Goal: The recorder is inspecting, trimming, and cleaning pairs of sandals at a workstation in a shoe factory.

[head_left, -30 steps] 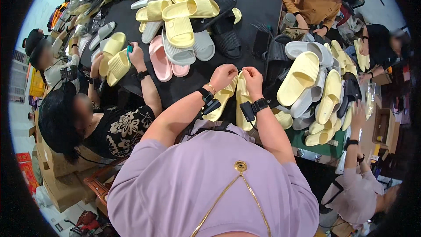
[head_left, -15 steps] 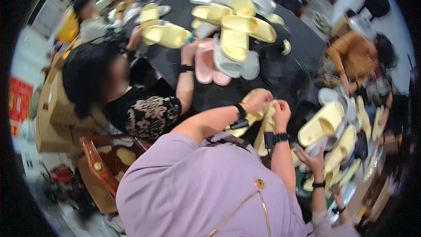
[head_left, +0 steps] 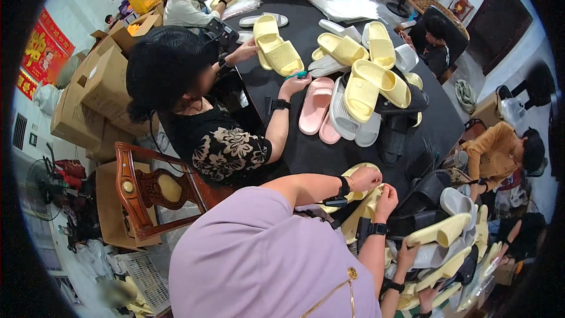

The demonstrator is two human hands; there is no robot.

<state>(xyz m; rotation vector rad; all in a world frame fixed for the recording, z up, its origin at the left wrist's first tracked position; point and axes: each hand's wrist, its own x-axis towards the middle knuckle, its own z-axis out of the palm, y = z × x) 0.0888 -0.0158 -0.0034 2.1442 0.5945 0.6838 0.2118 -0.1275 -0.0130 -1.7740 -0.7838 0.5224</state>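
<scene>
A pair of yellow slide slippers lies in front of me at the table's near edge: one yellow slipper [head_left: 351,175] under my left hand and another yellow slipper [head_left: 359,217] beside my right. My left hand [head_left: 366,178] is closed in a pinch at their far ends. Close beside it, my right hand [head_left: 386,201] pinches too, fingertips almost meeting those of the left. Whatever sits between the fingers is too small to make out. Black bands circle both my wrists.
Yellow, grey and pink slippers [head_left: 316,106] are heaped on the black table [head_left: 282,153]. Left, a co-worker [head_left: 220,147] holds yellow slippers and a teal-handled tool. At lower right, another person's hand [head_left: 406,254] grips a yellow slipper. A wooden chair [head_left: 159,191] stands left.
The whole view has shifted, so the table sits further right and lower. My hands stay pinched together by the slippers. The lower-right person's yellow slipper has turned onto its side.
</scene>
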